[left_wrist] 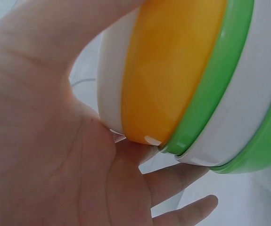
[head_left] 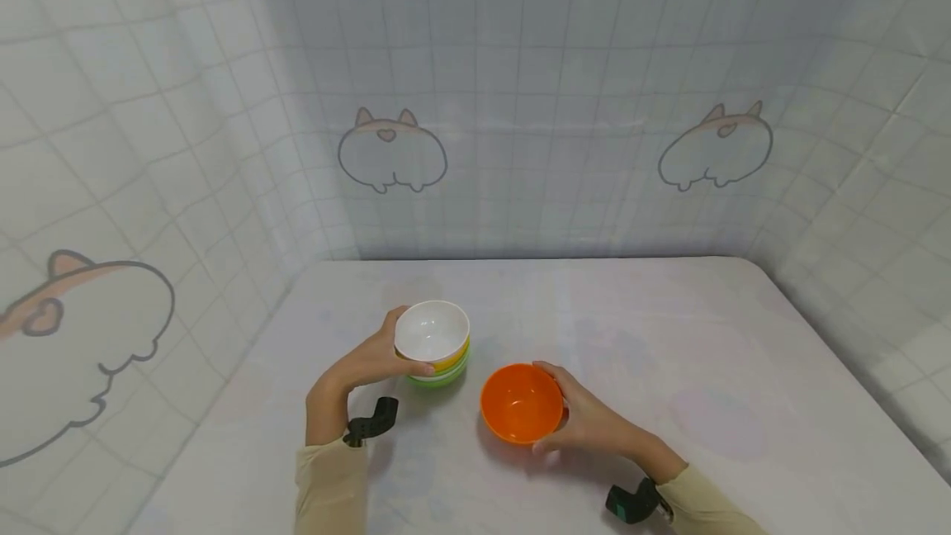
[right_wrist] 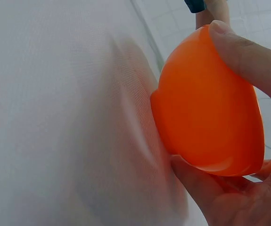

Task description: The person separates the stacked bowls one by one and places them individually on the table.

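Right hand (head_left: 587, 423): grip curled round the orange bowl (head_left: 522, 403), digits on its near and far sides, palm toward its right side. Bowl held mouth upward, inside visible from the head view. Right wrist view shows its foot right beside the cloth surface; angle is poor, so contact or slight lift cannot be settled from here.

Left hand (head_left: 375, 357): grip closed about the stack of bowls (head_left: 438, 381) from its left, thumb along the near side, fingers reaching round the far side. Top member is a white bowl (head_left: 432, 331), mouth upward; a yellow bowl (head_left: 456, 359) shows just below it. Left wrist view gives the bands in order from the top: white, yellow, green, white, green.

Key relation: the orange bowl lies to the right of the stack and nearer the person, apart from it, a strip of tabletop (head_left: 631, 312) visible between. The stack therefore sits left and farther out from the right grip. Bowls round, so no long axis to align. Right hand is the nearer one to the orange bowl; left hand to the stack.

Outward: black mount (head_left: 375, 419) at the left wrist, tan sleeves (head_left: 332, 485) on both arms, gridded sheet (head_left: 520, 147) behind the tabletop.
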A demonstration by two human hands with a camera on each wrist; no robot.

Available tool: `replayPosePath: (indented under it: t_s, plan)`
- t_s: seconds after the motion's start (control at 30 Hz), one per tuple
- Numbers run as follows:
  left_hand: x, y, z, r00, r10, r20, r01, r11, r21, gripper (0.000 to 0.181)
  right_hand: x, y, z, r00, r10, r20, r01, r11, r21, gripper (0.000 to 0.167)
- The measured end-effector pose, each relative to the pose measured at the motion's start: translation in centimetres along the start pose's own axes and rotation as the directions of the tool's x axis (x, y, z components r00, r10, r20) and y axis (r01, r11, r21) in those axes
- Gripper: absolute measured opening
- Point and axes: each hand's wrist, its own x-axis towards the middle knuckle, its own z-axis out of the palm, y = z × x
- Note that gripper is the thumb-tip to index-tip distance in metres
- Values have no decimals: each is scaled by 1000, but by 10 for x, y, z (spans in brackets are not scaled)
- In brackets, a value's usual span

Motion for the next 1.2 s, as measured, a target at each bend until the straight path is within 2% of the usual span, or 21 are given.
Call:
replayPosePath:
  t_s: [0.33,0.5,0.6,0.9,1.0,1.2]
  plan:
    - [8,-1,4,1000,10,-11,-10,1000,-4,108,1,4,-9,1000,-2,14,2,1000,5,105]
    - [12,-2,6,1000,-8,-16,8,1000,11,109,3,8,-12,999,-34,15,34,999,-28,106]
    - [14,-2,7,1000,5,-13,-5,1000,13,109,4,11,-13,999,-46,10,46,998,-51,107]
    - [17,0,8,1000,0,-16,0,1000,9,110,8,15,-18,998,-56,13,57,996,-62,112]
    - [21,0,8,1000,10,-23,-10,1000,10,109,10,15,-21,998,-60,12,61,995,-75,111]
    - [27,0,7,999,-6,-37,7,1000,22,110,15,13,-27,998,-61,20,62,991,-114,112]
